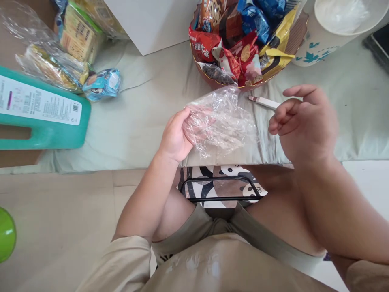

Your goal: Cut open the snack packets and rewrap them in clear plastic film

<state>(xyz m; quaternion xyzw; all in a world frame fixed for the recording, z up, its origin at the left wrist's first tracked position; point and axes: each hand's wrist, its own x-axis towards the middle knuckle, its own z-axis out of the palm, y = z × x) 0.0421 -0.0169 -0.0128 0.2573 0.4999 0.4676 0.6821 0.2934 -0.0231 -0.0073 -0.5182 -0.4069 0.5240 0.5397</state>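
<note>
My left hand holds a crumpled clear plastic bag. Its thumb is outside, and the fingers show pinkish through the film. To the right, my right hand is raised with the forefinger stretched out and the other fingers loosely bent; nothing shows in it. Beside those fingers lies a slim white stick-like tool with a dark reddish tip, its other end hidden by the hand. Just beyond the bag stands a gold-rimmed bowl full of wrapped snacks in red, blue and yellow packets.
A white bin with blue leaves stands far right, holding clear plastic. At left are a green jug, packaged crackers and a small blue packet. A white box is behind. Cloth covers the table.
</note>
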